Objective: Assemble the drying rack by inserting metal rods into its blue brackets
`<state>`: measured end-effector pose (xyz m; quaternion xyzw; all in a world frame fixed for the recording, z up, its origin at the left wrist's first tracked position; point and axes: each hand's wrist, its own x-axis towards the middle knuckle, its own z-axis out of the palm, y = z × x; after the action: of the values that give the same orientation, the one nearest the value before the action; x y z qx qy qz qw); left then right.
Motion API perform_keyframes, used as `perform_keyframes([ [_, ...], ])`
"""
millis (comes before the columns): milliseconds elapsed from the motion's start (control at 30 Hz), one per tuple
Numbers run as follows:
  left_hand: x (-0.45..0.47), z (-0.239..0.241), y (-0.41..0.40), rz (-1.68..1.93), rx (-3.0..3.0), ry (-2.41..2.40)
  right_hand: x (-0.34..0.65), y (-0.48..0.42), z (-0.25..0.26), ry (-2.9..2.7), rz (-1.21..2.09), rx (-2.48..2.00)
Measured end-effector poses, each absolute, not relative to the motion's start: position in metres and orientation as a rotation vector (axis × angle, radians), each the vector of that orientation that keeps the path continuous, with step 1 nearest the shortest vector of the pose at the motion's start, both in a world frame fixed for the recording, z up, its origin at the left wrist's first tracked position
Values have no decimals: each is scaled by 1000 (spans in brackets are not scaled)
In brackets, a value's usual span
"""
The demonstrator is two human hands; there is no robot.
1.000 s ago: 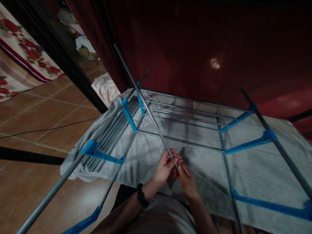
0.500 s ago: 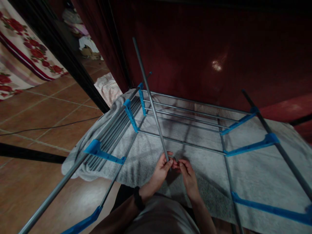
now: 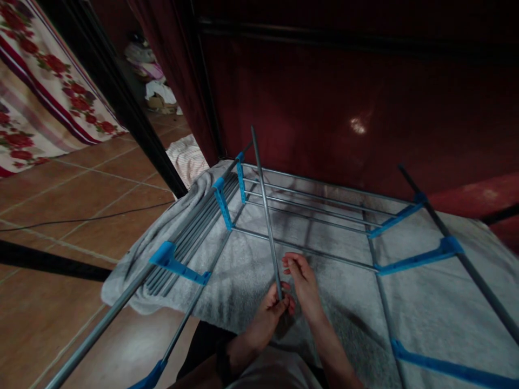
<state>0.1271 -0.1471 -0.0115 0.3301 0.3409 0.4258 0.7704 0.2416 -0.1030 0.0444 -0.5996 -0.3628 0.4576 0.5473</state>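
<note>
My left hand (image 3: 274, 305) is wrapped round the lower end of a thin grey metal rod (image 3: 265, 205), which slants up and away from me. Just right of the rod, my right hand (image 3: 300, 273) has its fingers curled loosely apart, with nothing visible in them. Around both hands stands a rack frame of metal tubes with blue plastic brackets (image 3: 419, 262). Several rods (image 3: 316, 206) span its far part from left to right. The left side tube (image 3: 121, 302) carries more blue brackets (image 3: 178, 265).
A grey towel-like cover (image 3: 324, 313) lies beneath the frame. At its left edge is a bundle of loose rods (image 3: 194, 237). Beyond rises a dark red panel (image 3: 308, 102). Black posts (image 3: 133, 124), a floral cloth (image 3: 52, 81) and tiled floor (image 3: 73, 189) are at left.
The rod has swung lower and closer to upright, its far end coming down. My left hand has moved down slightly; my right hand has parted from it and shifted up beside the rod.
</note>
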Motion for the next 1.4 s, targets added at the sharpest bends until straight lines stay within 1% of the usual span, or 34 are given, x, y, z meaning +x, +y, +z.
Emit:
perform_keyframes([
  [200, 118, -17, -134, 869, 927, 846, 247, -97, 50, -787, 1068, -1364],
  [633, 72, -18, -90, 981, 1301, 1173, 287, -80, 70, -671, 954, -1209],
  [800, 42, -9, -70, 895, 1549, 1279, 307, -73, 83, -627, 906, -1140],
  [967, 16, -19, -56, 818, 1686, 1337, 328, -70, 93, -568, 863, -1080],
  [1200, -5, -27, -49, 721, 1889, 1363, 339, -73, 89, -453, 817, -1044],
  [1400, -16, -29, -42, 765, 2045, 1389, 356, -73, 84, -450, 775, -1112],
])
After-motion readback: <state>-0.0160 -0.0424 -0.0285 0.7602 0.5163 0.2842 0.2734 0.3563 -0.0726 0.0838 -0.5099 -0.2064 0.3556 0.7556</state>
